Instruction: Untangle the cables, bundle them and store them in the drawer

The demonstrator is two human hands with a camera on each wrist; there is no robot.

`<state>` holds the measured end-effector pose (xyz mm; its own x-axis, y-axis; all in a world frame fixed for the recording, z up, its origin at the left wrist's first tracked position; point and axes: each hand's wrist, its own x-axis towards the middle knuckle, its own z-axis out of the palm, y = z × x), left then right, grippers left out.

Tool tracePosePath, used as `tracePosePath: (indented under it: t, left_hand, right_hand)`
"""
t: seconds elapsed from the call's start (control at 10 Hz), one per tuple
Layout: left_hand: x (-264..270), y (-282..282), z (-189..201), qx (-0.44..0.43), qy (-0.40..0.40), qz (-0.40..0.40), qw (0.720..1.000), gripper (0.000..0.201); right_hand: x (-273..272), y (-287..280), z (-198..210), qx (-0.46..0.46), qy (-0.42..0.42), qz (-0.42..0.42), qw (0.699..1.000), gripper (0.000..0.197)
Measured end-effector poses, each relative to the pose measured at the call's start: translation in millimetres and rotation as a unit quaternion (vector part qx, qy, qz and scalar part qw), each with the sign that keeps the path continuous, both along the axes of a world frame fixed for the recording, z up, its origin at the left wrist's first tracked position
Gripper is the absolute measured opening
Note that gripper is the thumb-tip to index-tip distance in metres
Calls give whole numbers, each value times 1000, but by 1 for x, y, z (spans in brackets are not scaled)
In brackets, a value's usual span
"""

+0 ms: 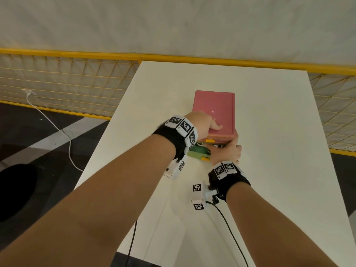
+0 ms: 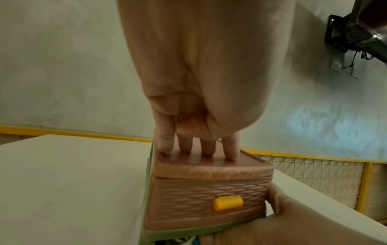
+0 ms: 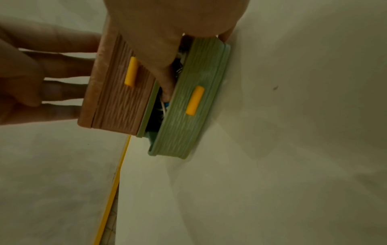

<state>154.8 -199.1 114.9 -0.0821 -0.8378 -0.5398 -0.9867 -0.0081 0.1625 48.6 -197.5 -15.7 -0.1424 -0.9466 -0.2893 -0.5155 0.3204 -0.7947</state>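
A pink drawer box (image 1: 213,105) stands on the white table (image 1: 269,180). Its top drawer (image 2: 205,199) is closed. The green lower drawer (image 3: 188,126) is pulled partly out, with white, blue and dark cables (image 3: 162,106) inside. My left hand (image 1: 202,124) lies flat on the box lid, its straight fingertips (image 2: 165,145) pressing down. My right hand (image 1: 225,153) is at the drawer's right end. One finger (image 3: 165,79) reaches into the gap onto the cables, and another fingertip sits outside the drawer front, so the hand pinches the drawer's wall.
Each drawer carries a yellow handle (image 3: 194,101). A yellow mesh fence (image 1: 67,83) runs behind and beside the table. A white cable (image 1: 52,124) trails on the dark floor at the left. Black leads (image 1: 229,228) hang from my wrist cameras across the table's near edge.
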Motion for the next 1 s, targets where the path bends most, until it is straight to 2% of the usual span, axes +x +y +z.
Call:
tracePosePath:
  t: [0.1,0.2,0.3,0.4,0.5,0.6,0.7,0.8,0.9,1.0]
  left_hand:
    - [1,1,-3,-4,10,4,1000,72]
    - [3,2,-5,-20,23,10,999,71]
    - [3,1,-6,-26,26,9,999,70]
    - [2,0,-4,-27,23,13,999,69]
    - [1,2,-5,-25,28,17,999,70]
    - [1,5,-8,-33,30,16,999,70]
    - [-1,6,-8,-46,22,12,999,66]
    - [-3,6,-8,-48,13,5,999,64]
    - [-1,7,-14,-61,40,21,997,68]
    - [5,18,-13,-100,138,96,981,67]
  right_hand:
    - [-8,7,-2,-51,-22,16,998,109]
    - [-29,23,-3,-59,-28,126,990,128]
    - [-37,25,-4,-86,39,136,986,136]
    - [-31,14,-4,-83,69,128,986,140]
    - [-27,1,-5,-61,38,78,994,139]
    - [-18,0,-2,-45,45,44,997,139]
    - [-20,-7,-4,-55,38,53,996,136]
    - [-23,-12,-3,-19,6,99,995,129]
    - [-27,-8,2,-51,58,124,989,117]
    - [-40,-4,10,-38,104,172,979,105]
